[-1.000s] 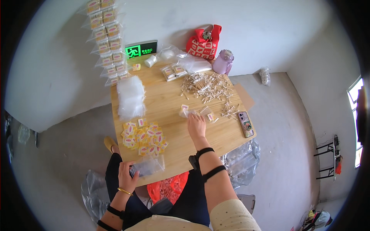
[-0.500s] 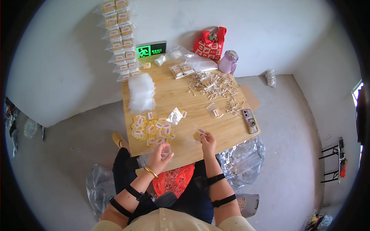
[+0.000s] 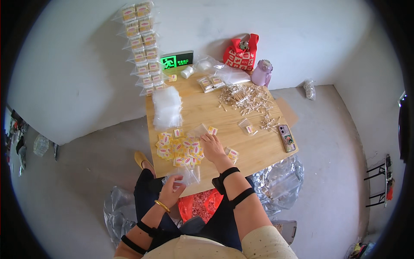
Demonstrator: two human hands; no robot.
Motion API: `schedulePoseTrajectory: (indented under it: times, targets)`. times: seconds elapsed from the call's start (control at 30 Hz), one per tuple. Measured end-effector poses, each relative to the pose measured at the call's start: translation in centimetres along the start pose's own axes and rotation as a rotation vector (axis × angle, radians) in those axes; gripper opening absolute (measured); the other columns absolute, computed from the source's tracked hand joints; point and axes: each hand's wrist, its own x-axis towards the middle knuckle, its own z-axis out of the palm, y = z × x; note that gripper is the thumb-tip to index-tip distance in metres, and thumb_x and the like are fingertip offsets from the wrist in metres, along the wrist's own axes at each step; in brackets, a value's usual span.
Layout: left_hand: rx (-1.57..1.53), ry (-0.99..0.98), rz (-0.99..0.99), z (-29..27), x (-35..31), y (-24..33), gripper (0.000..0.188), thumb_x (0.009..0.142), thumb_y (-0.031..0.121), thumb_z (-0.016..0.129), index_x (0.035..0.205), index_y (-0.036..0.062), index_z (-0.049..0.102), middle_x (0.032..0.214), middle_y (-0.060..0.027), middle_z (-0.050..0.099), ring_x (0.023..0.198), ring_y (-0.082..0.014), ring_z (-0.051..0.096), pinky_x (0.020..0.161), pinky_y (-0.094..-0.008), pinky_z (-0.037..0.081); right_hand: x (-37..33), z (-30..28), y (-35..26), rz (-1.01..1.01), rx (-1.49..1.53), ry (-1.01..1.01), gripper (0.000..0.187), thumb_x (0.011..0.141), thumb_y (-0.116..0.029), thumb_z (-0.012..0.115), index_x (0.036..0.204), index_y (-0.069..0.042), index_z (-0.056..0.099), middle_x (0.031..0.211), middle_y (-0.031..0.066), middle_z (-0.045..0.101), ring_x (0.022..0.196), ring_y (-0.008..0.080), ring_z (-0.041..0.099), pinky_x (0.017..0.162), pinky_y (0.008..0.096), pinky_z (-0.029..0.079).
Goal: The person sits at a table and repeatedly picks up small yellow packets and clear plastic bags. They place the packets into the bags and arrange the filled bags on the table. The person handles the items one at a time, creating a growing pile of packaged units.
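On the near part of the wooden table, my right hand reaches left across, its fingers together on a small clear plastic bag. Its exact grip is partly hidden by the back of the hand. Below that bag lies a loose pile of small yellow-and-white cards. My left hand is at the near edge with curled fingers apart, beside clear plastic bags; I see nothing held in it. Right of my right wrist rests a small bag with a card in it.
A wooden table carries loose cotton swabs, stacked clear bags, a phone, another bagged card and a purple bottle. Packed swab bags tower at the far left. A red bag sits below the near edge.
My right hand has let go of the bagged card and moved left to the clear bag. My left hand has drawn slightly back from the bags. The view has shifted a little.
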Motion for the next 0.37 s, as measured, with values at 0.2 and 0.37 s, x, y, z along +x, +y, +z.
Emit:
schedulePoseTrajectory:
  times: [0.2,0.37]
  targets:
    - [0.122,0.271,0.069,-1.2,1.1,-2.3,0.045,0.086,0.025,0.069,0.121,0.0018,0.051,0.114,-0.0159,0.06,0.104,-0.0263,0.06,0.088,-0.0356,0.048,-1.7,-4.5,-5.7,-0.036,-0.089,0.065,0.044,0.085,-0.007,0.049,0.128,0.0,0.052,0.135,0.0082,0.049,0.134,0.0248,0.037,0.115,0.0447,0.023]
    - [0.838,0.074,0.021,-0.2,0.8,0.8,0.099,0.077,0.04,0.076,0.149,0.0081,0.015,0.154,-0.0167,0.016,0.144,-0.0368,0.012,0.115,-0.0533,0.013,-9.5,-3.1,-11.8,-0.188,-0.161,-0.226,0.052,0.085,-0.018,0.054,0.134,-0.001,0.048,0.138,0.0083,0.046,0.138,0.0233,0.032,0.118,0.0461,0.014]
